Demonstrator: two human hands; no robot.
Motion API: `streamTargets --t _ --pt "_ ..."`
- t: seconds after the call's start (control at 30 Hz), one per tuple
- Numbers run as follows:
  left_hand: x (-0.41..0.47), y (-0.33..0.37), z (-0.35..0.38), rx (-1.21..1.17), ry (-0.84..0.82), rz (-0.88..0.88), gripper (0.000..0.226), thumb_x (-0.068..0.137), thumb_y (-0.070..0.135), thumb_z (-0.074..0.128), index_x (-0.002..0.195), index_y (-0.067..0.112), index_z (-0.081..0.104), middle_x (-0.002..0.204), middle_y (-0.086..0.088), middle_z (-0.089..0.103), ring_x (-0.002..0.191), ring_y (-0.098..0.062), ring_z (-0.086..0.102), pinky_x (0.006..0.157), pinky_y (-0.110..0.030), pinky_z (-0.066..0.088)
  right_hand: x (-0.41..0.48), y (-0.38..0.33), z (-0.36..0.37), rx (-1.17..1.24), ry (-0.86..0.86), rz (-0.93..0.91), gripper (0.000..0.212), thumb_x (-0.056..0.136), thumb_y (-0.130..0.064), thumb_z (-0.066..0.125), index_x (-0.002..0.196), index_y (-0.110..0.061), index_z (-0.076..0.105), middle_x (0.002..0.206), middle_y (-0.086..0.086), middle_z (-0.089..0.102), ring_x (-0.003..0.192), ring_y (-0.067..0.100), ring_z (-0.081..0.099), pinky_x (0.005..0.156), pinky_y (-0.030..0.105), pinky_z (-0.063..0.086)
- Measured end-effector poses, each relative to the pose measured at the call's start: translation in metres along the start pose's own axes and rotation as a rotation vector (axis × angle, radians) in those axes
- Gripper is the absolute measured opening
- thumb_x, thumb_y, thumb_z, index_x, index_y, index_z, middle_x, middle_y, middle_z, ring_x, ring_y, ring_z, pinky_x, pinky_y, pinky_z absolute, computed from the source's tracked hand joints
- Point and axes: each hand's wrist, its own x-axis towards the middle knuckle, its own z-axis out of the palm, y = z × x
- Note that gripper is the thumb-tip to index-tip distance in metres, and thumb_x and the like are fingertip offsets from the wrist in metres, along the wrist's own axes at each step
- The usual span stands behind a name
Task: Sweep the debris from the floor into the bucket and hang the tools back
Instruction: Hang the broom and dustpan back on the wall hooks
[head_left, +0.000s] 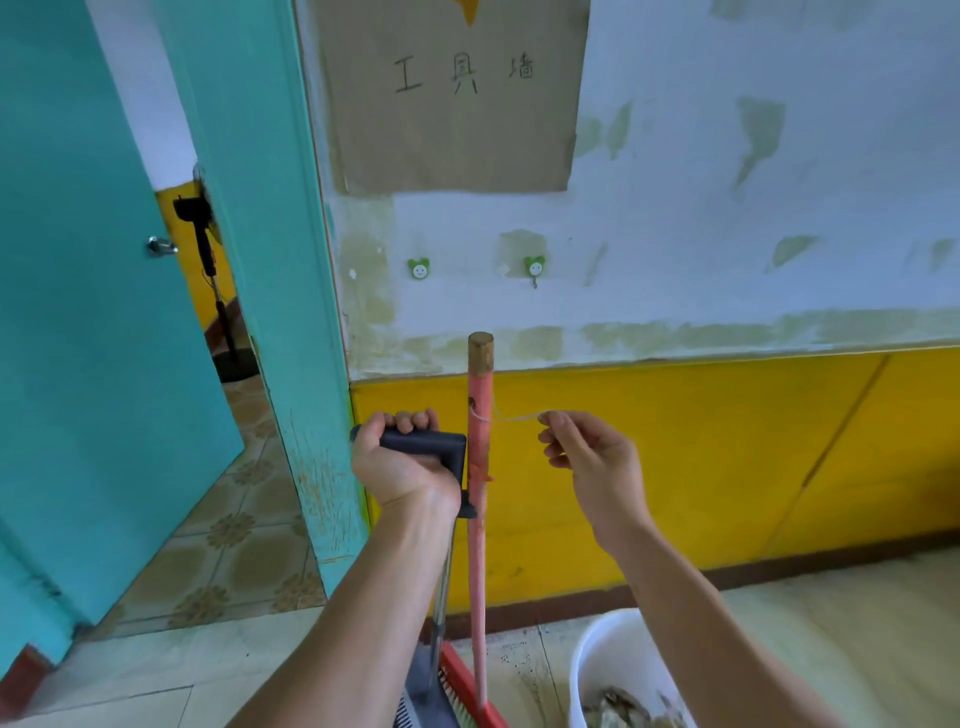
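- A teal door (78, 312) stands open at the far left, and a fan (200, 218) shows through the gap. Neither plays a part in the task.
- The left hand (400, 462) is closed in a full fist round the black dustpan handle (431, 444), knuckles up. This keeps the long pole upright, with its pan resting on the floor at the bottom edge. Held like this, the dustpan is parked out of the way yet ready to lift.
- On the wall (727, 208) above, beneath a cardboard sign (447, 104), the left hook (418, 268) hangs bare, probably meant for one of the two tools.
- The broom (479, 467) stands nearly vertical just right of the dustpan handle, with its red bristle head on the floor beside the pan. It seems to lean against the handle, though contact cannot be confirmed. Its wooden tip sits below both hooks, so it will need raising.
- The right hook (534, 267) is also bare and sits slightly right of the broom's tip, the likelier target.
- A thin string (511, 417) runs from the upper broom shaft out to the right, drawn fairly taut, probably to open its loop for hooking.
- The right hand (592, 462) pinches the string's far end between thumb and fingertips, the other fingers loosely curled.
- The white bucket (602, 654) sits on the floor at lower right with debris (618, 701) inside, so sweeping looks finished and hanging remains.
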Motion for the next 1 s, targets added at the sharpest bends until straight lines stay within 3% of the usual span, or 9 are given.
streamTargets --t 0.27,0.5,0.77,1.0 --pt "0.025 -0.025 -0.017 0.1 0.092 -0.073 0.027 0.098 0.017 0.042 0.071 0.014 0.042 0.062 0.0 0.044 0.055 -0.017 0.045 0.075 -0.032 0.046 0.038 -0.016 -0.009 -0.003 0.055 0.115 0.018 0.096 -0.016 0.054 0.087 -0.016 0.07 0.073 -0.005 0.066 0.056 0.007 0.055 0.048 0.017 0.043" --pt "0.061 -0.056 -0.02 0.158 0.136 -0.08 0.023 0.098 0.017 0.047 0.075 0.012 0.049 0.069 -0.003 0.051 0.064 -0.02 0.053 0.085 -0.033 0.048 0.103 -0.001 -0.017 -0.036 0.032 0.165 0.008 0.09 -0.02 0.064 0.087 -0.018 0.07 0.074 -0.006 0.065 0.058 0.007 0.056 0.05 0.019 0.045" --pt "0.112 -0.097 -0.019 0.164 0.25 -0.035 0.024 0.099 0.017 0.045 0.076 0.011 0.049 0.071 -0.003 0.051 0.065 -0.018 0.053 0.078 -0.031 0.048 0.197 0.026 -0.019 -0.108 -0.134 0.153 0.007 0.087 -0.019 0.068 0.085 -0.014 0.071 0.071 -0.004 0.064 0.061 0.008 0.056 0.054 0.021 0.046" --pt "0.135 -0.118 -0.009 0.138 0.224 -0.007 0.028 0.1 0.02 0.04 0.074 0.012 0.047 0.068 -0.004 0.049 0.065 -0.02 0.051 0.081 -0.032 0.044 0.254 0.043 -0.014 -0.163 -0.229 0.076 0.008 0.086 -0.024 0.068 0.083 -0.018 0.072 0.07 -0.005 0.065 0.061 0.007 0.057 0.057 0.021 0.046"
